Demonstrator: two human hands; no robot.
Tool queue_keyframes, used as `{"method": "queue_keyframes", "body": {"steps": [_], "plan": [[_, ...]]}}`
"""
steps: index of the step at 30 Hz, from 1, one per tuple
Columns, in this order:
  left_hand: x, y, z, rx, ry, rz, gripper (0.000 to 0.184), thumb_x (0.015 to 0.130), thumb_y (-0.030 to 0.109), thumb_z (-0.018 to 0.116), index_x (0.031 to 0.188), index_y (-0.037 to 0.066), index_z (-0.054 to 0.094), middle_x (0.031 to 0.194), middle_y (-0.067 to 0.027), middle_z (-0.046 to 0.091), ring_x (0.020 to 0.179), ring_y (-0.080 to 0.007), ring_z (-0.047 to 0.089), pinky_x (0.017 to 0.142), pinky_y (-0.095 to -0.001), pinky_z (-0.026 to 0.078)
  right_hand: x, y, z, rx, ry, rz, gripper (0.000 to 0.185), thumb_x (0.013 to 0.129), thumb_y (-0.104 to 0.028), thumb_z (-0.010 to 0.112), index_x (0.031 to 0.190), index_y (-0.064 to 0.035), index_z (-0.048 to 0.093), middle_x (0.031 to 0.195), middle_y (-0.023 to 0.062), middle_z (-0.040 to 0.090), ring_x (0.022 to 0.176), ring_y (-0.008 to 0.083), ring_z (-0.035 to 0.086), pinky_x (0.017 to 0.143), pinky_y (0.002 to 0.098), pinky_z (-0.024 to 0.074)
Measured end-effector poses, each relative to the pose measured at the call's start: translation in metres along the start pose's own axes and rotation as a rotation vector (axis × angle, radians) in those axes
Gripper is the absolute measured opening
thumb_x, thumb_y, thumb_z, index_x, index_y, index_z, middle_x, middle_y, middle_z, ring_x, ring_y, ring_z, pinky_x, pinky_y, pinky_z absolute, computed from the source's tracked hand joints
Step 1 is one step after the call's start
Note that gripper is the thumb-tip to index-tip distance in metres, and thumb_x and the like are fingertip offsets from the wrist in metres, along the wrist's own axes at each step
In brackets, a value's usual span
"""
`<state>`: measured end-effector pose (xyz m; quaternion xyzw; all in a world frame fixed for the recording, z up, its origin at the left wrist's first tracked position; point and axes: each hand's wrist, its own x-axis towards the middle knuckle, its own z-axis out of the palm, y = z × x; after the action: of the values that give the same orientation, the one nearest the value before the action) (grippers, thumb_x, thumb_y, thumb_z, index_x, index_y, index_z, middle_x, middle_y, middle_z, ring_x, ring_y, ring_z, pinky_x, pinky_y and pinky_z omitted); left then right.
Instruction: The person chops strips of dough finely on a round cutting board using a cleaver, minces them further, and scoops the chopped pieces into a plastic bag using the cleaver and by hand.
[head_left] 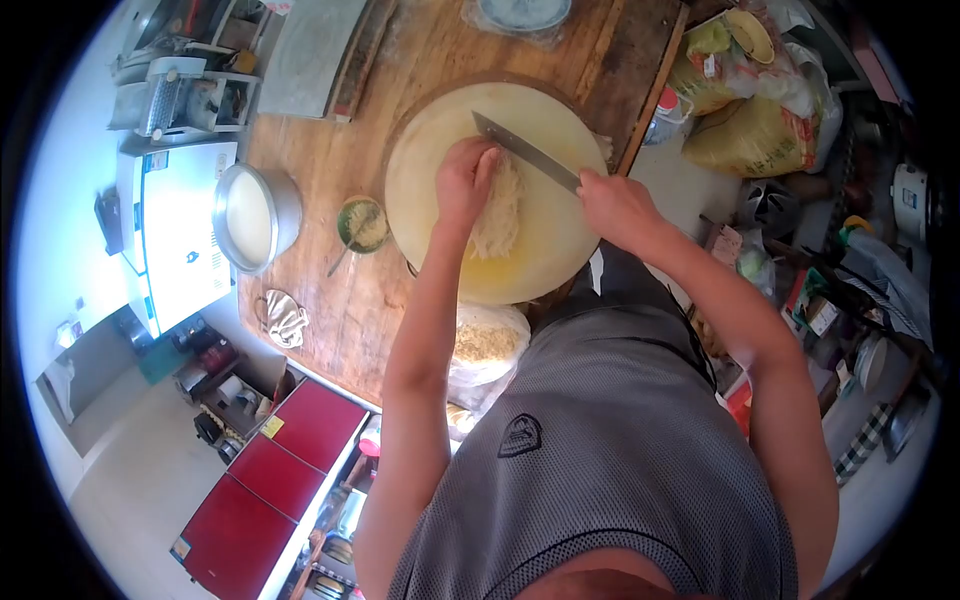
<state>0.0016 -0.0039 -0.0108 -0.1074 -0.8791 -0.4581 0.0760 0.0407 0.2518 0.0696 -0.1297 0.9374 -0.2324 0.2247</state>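
A heap of pale, stringy food (503, 215) lies on the round cutting board (428, 125). My left hand (467, 182) is curled, its fingers bent together against the upper left side of the heap. In my right hand (618, 210) is the handle of a cleaver (530, 153), whose blade slants to the upper left across the heap's top end, close to my left fingertips. A yellowish wet patch shows on the board below the food. Left of the board stands a small green bowl (362, 224) of shredded food with a spoon.
The wooden table (325, 165) also bears a metal pot (255, 218) of whitish contents, a cloth (286, 319), a grey slab (312, 50) and a bluish dish (525, 12). Crumbly yellow food (485, 340) in plastic sits below the board. Sacks (755, 135) lie right of the table.
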Motion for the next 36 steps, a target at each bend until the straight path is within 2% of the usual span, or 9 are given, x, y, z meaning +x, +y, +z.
{"method": "queue_keyframes", "body": {"steps": [4,6,8,10,14,19,24,27,36], "plan": [[-0.013,0.025,0.011,0.212,0.026,0.068,0.038,0.081,0.02,0.081,0.111,0.001,0.067,0.117,-0.0196,0.066,0.108,-0.0386,0.061,0.093,-0.0458,0.051,0.003,0.002,0.0,-0.005,0.034,-0.044,0.015,0.094,-0.01,0.049,0.097,0.0023,0.057,0.079,0.029,0.068,0.078,0.0477,0.069,0.071,0.0569,0.0538],[-0.015,0.044,0.016,0.39,-0.006,0.037,0.051,0.079,0.021,0.082,0.119,-0.001,0.06,0.127,-0.0217,0.059,0.118,-0.0404,0.055,0.101,-0.0465,0.047,0.003,0.001,0.002,0.005,0.055,-0.045,0.016,0.095,-0.011,0.049,0.097,0.0023,0.057,0.078,0.0286,0.068,0.078,0.0474,0.069,0.071,0.0568,0.054],[-0.016,0.03,0.023,0.37,0.014,0.037,0.053,0.077,0.022,0.083,0.119,-0.002,0.06,0.127,-0.0225,0.058,0.118,-0.0413,0.055,0.101,-0.0467,0.047,0.003,0.003,0.004,-0.009,0.069,-0.047,0.02,0.1,-0.018,0.056,0.095,0.0015,0.056,0.076,0.0264,0.067,0.077,0.0465,0.068,0.068,0.0558,0.0529],[-0.016,0.027,0.023,0.348,0.032,0.035,0.055,0.076,0.024,0.084,0.118,-0.002,0.06,0.127,-0.0233,0.057,0.118,-0.0421,0.054,0.101,-0.047,0.047,0.002,0.003,0.004,-0.004,0.067,-0.047,0.02,0.1,-0.018,0.056,0.096,0.0016,0.056,0.076,0.0265,0.067,0.077,0.0466,0.068,0.068,0.0559,0.0529],[-0.015,0.029,0.016,0.343,0.004,0.038,0.046,0.078,0.019,0.081,0.115,-0.001,0.062,0.126,-0.0221,0.058,0.117,-0.0415,0.056,0.101,-0.0469,0.047,-0.009,0.004,0.003,0.015,0.062,-0.033,0.017,0.097,-0.014,0.05,0.097,0.0013,0.058,0.079,0.0271,0.069,0.078,0.0466,0.069,0.07,0.0571,0.0539],[-0.013,0.019,-0.001,0.23,-0.007,0.044,0.035,0.079,0.011,0.077,0.111,0.001,0.065,0.124,-0.0194,0.061,0.115,-0.0398,0.057,0.098,-0.0454,0.049,-0.018,0.01,-0.008,-0.033,0.041,-0.013,0.016,0.097,-0.014,0.05,0.096,0.0009,0.057,0.078,0.0267,0.068,0.077,0.0466,0.069,0.068,0.0572,0.0529],[-0.001,0.0,-0.008,0.158,0.055,0.171,0.023,0.079,0.008,0.076,0.101,0.004,0.069,0.113,-0.0147,0.067,0.108,-0.036,0.061,0.092,-0.0428,0.051,-0.015,0.007,-0.01,-0.042,0.108,-0.084,0.015,0.096,-0.014,0.051,0.094,0.0007,0.055,0.077,0.0264,0.068,0.076,0.0467,0.068,0.067,0.0573,0.0523],[-0.001,-0.008,-0.001,0.059,0.011,0.155,0.016,0.079,0.006,0.076,0.093,0.004,0.07,0.108,-0.0131,0.069,0.104,-0.0347,0.063,0.09,-0.0423,0.051,-0.012,0.003,-0.011,-0.054,0.111,-0.108,0.013,0.095,-0.012,0.051,0.093,0.0007,0.054,0.076,0.0263,0.067,0.075,0.0469,0.068,0.066,0.0573,0.0522],[-0.003,-0.009,0.007,0.049,0.058,0.087,0.01,0.08,0.005,0.075,0.089,0.004,0.071,0.105,-0.0127,0.071,0.096,-0.0333,0.066,0.082,-0.0403,0.055,0.027,-0.009,0.004,-0.035,0.043,-0.119,0.013,0.092,-0.009,0.05,0.098,0.0011,0.056,0.076,0.0279,0.067,0.075,0.0484,0.068,0.066,0.0571,0.0526]]}}
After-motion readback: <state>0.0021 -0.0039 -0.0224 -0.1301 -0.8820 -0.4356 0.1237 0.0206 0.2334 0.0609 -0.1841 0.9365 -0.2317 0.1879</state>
